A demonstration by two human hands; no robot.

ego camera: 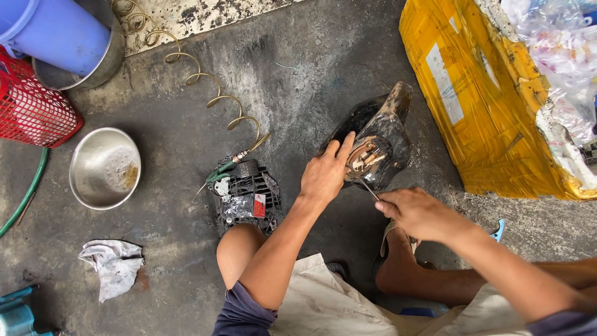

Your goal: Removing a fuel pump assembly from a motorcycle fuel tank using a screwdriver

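Black cover (379,140) gripped by left hand (324,174) | right hand (420,214) pinching thin tool (368,188) | stained concrete floor (311,68)

Floor (311,68): dark, stained concrete, greasy, with a paler chipped strip along the top edge. On it, left side: steel bowl (104,168), empty but for residue; crumpled grey rag (115,264) below it; red mesh basket (28,109); metal bucket (93,68) holding a blue tub (56,31); green hose (28,190) curving along the edge. Centre: coiled air hose (199,78) running to a black finned engine part (249,196). Right: yellow taped carton (485,106), battered. Black curved cover (379,140) resting near centre.
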